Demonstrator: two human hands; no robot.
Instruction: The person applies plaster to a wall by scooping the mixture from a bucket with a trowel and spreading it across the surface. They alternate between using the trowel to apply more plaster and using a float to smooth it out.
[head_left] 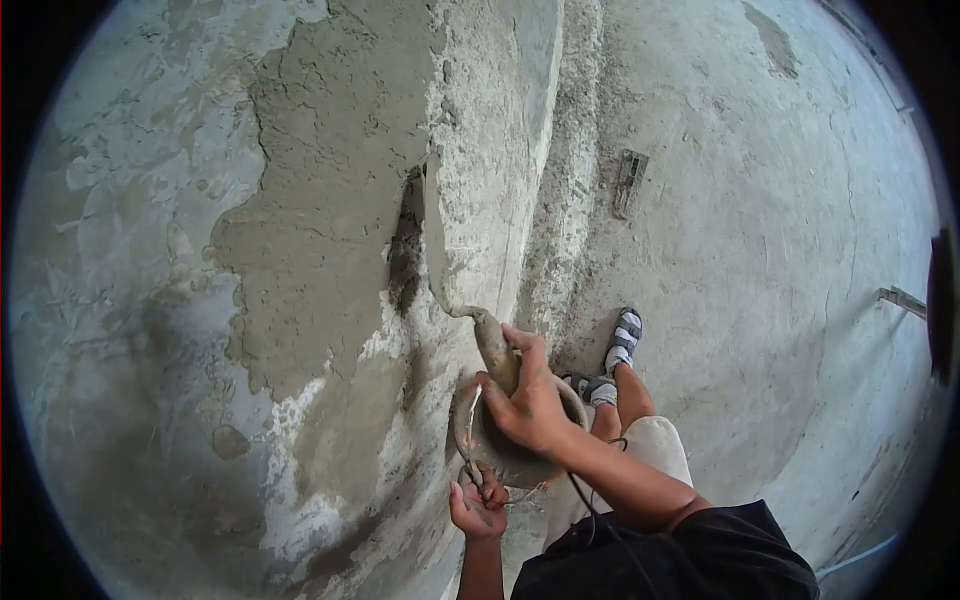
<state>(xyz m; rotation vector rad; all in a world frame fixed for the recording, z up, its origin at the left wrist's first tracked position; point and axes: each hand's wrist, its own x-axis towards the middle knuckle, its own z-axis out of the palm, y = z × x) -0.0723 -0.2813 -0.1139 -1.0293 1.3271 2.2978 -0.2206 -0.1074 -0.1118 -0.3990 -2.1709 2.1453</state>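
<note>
My right hand is wrapped round the mortar-caked handle of a trowel. The trowel's narrow blade lies nearly edge-on against the wall, beside a patch of wet grey mortar. Lower down, my left hand is closed on the handle of a mortar-smeared bucket. That bucket hangs beneath my right hand, close to the wall. My right forearm and hand hide part of its opening, and its contents are dark and hard to make out.
The rough, partly plastered wall fills the left side. Loose debris lines its foot. A flat, mortar-stained piece lies on the concrete floor. My sandalled feet stand near the wall. At far right, a bar-like object juts in.
</note>
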